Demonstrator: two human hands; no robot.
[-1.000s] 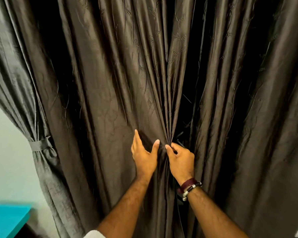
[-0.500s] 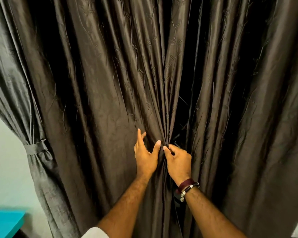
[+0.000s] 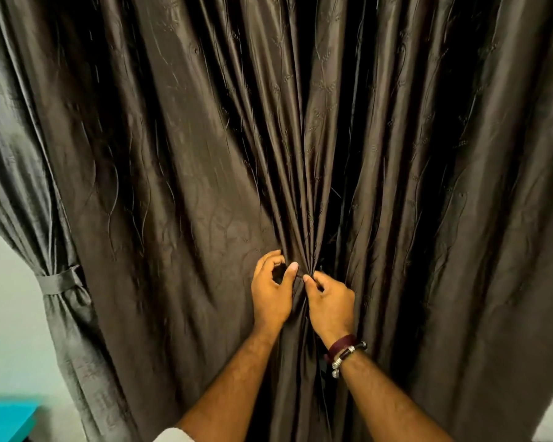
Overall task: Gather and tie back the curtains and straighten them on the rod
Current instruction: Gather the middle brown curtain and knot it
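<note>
A dark brown curtain (image 3: 179,173) with a faint embroidered pattern fills the view. Its folds bunch together at the centre, where both hands meet. My left hand (image 3: 270,293) curls its fingers into the fabric just left of the bunch, thumb against the pleats. My right hand (image 3: 331,301), with bracelets at the wrist, pinches the gathered pleats (image 3: 300,244) from the right. A second panel (image 3: 460,218) hangs at the right. At the far left a narrower grey curtain (image 3: 10,173) is held in by a fabric tie-back (image 3: 61,279). The rod is out of view.
A pale wall (image 3: 10,330) shows at the left beside the tied curtain. The corner of a teal surface (image 3: 4,419) sits at the bottom left. A dark gap (image 3: 334,218) opens between the two panels above my right hand.
My left hand's fingers, straight and flat on the fabric before, have curled in and closed on it. The right hand keeps its pinch. The view has shifted slightly.
</note>
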